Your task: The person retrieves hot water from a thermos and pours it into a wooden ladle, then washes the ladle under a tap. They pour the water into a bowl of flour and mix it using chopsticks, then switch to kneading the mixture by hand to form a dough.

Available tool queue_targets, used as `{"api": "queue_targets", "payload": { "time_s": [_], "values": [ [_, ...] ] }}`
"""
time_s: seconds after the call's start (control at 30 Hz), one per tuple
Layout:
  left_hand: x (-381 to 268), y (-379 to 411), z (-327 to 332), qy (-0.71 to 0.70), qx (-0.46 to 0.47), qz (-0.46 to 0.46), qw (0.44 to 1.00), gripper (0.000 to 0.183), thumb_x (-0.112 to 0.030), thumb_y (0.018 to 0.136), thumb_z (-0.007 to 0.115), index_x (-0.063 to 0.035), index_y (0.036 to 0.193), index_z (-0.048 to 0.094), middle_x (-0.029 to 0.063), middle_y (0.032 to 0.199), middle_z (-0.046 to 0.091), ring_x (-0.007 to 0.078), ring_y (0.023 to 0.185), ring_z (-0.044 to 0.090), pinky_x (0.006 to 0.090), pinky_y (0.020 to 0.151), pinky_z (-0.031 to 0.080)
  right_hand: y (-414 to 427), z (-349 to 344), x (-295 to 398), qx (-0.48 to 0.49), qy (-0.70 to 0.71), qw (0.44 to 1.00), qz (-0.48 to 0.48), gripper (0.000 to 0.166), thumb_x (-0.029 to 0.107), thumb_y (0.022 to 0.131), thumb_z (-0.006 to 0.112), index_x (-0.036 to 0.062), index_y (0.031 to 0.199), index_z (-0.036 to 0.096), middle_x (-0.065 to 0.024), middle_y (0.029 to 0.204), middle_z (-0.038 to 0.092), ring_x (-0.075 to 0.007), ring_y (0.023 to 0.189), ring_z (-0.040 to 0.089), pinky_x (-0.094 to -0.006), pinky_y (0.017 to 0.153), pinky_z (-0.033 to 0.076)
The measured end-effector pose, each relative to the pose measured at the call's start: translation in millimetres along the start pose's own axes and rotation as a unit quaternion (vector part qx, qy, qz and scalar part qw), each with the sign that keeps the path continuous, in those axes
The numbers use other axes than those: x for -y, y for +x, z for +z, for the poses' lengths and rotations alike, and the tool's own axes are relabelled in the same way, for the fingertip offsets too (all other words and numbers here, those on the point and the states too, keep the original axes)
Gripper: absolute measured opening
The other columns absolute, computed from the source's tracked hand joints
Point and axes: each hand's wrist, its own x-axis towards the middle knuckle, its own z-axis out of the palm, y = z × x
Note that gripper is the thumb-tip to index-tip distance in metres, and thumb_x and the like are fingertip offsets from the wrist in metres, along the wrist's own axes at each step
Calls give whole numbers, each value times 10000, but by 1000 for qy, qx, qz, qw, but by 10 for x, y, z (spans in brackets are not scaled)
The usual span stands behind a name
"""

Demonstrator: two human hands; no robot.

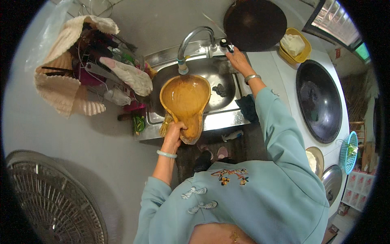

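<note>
My left hand (173, 135) grips the narrow end of a gourd ladle (185, 100), whose wide bowl lies below the spout of a chrome faucet (195, 32). Shiny highlights show inside the bowl; how much water it holds is unclear. Up at the back of the sink, my right hand (239, 61) is on the black faucet handle (225, 44). Beneath the ladle is the stainless steel sink (224, 77), with a dark wet clump (219, 90) in its basin.
Left of the sink stands a wire utensil rack (91, 70) draped with cloth. A dark cloth (246, 107) hangs over the front rim. Along the right counter are a large wok (318, 102), a yellow basket (295, 45) and a bowl of white powder (314, 161). A round woven basket (56, 198) is lower left.
</note>
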Motion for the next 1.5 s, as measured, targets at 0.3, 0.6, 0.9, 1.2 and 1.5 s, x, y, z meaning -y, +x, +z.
{"api": "queue_targets", "payload": {
  "time_s": [0.3,0.6,0.9,1.2,1.5],
  "values": [
    [-127,518,-165,21,-26,7,999,301,21,682,530,118,962,583,128,916,644,257,820,649,362,777,542,24,129,116,10,-35,999,38,484,327,894,515,-130,1054,502,-368,922,600,-522,912,576,-539,812,464],
    [-200,725,-207,35,-6,-4,999,313,2,696,536,129,978,583,134,938,646,249,824,654,344,762,539,20,84,228,25,-31,997,72,454,281,885,523,-143,1045,494,-376,950,599,-524,925,579,-525,833,467],
    [-166,844,-193,35,-22,11,999,339,-10,690,544,126,998,581,136,954,646,259,829,654,364,775,535,79,168,336,29,-60,993,94,473,312,889,530,-147,999,526,-386,954,595,-515,945,584,-518,861,463],
    [-239,804,-96,62,-13,-4,998,367,-8,696,551,93,1048,574,123,990,637,258,867,642,376,811,522,176,284,539,49,-27,980,189,477,333,875,550,-135,951,602,-357,993,611,-478,984,594,-487,877,481],
    [-221,848,-120,51,14,-16,998,403,-16,672,533,104,1056,563,156,984,638,308,862,652,406,786,544,213,424,739,27,38,990,135,366,224,858,523,-129,904,606,-376,1005,593,-498,981,587,-494,874,480]
  ]
}}
